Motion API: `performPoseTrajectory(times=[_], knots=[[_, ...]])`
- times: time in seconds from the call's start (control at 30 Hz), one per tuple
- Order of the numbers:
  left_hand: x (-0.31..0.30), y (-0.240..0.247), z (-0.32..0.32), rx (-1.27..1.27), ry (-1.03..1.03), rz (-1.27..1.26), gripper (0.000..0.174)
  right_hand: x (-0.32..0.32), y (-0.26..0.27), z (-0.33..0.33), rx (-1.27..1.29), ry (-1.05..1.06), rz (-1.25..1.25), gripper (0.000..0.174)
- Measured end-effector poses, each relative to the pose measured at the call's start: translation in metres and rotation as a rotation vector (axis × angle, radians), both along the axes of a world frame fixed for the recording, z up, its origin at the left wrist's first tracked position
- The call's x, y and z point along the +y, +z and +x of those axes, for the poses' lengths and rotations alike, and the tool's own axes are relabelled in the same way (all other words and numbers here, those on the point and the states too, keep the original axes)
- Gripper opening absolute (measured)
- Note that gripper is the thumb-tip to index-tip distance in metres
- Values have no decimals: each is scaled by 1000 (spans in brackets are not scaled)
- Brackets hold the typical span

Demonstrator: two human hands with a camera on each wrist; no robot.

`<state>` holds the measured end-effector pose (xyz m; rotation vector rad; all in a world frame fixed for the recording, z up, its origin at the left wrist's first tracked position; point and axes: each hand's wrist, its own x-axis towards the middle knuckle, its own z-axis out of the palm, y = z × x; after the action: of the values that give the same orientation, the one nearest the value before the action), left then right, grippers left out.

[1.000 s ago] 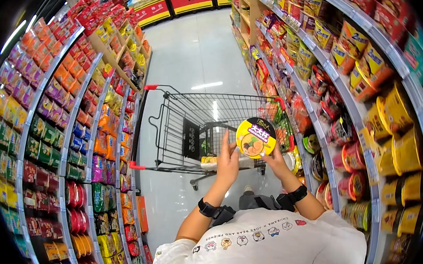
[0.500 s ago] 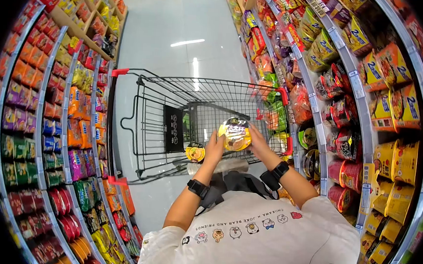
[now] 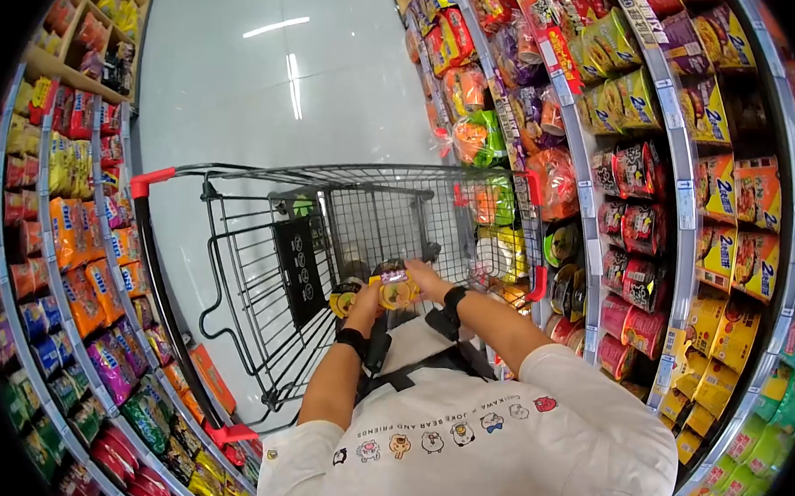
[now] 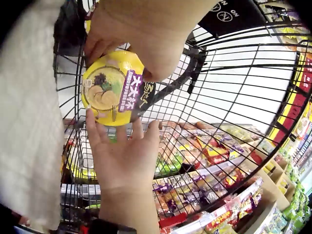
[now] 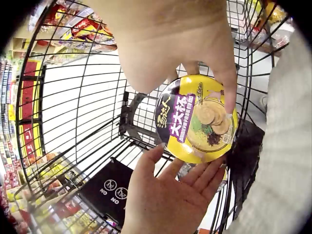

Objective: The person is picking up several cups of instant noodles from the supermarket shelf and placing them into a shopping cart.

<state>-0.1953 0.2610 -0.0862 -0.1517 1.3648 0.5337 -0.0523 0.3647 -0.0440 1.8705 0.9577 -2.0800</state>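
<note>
The left hand grips the noodle cup with fingers at one side of the rim and thumb at the other. The right hand meets it from the opposite side, fingers laid along the cup and thumb against its edge. Between them the cup hangs, lid tilted towards the person, inside the wire shopping cart, above its floor. A second cup lies just beside the left hand.

The likely slip: both grips sit on the slick rim rather than round the body. If one hand lets go early, the cup could tip out, drop onto the wire and dent, or knock the cup already there.

The lid shows 大大杯 in white on a purple band over a picture of noodles; the smaller print is too fine to read. A black placard on the cart says "NO" twice. The shirt reads "CHIIKAWA × JOKE BEAR AND FRIENDS". Yellow packs on the right-hand shelves carry a large "2"
</note>
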Motion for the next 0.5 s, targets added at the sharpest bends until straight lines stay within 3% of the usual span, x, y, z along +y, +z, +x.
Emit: performPoseTrajectory(times=[0.03,0.07,0.1,0.13,0.2,0.23,0.33,0.37,0.43,0.47,0.5], knots=[[3,1,-1,-6,-23,-38,49,-2,14,-7,-51,12,24,56],[5,3,0,-13,-48,-75,50,-7,-6,0,-59,29,32,57],[2,2,2,27,14,-14,41,-10,-1,-1,-85,63,25,60],[-7,-7,4,-54,111,-49,44,-10,3,-1,-109,90,19,64],[-23,-29,4,-211,286,-119,51,-8,4,0,-171,331,57,69],[-20,-33,4,-219,364,-314,57,-9,1,3,-202,445,76,72],[-28,-26,3,-96,298,-327,62,-22,2,12,-192,749,536,73],[-28,-28,2,-89,238,-315,67,-24,9,13,-193,743,492,67],[-24,9,-4,-152,280,-154,65,-39,-13,25,-53,742,672,59],[-26,15,-6,28,40,99,60,-38,-21,31,8,738,773,56],[-29,16,-7,272,-188,311,55,-33,12,32,60,647,690,51]])
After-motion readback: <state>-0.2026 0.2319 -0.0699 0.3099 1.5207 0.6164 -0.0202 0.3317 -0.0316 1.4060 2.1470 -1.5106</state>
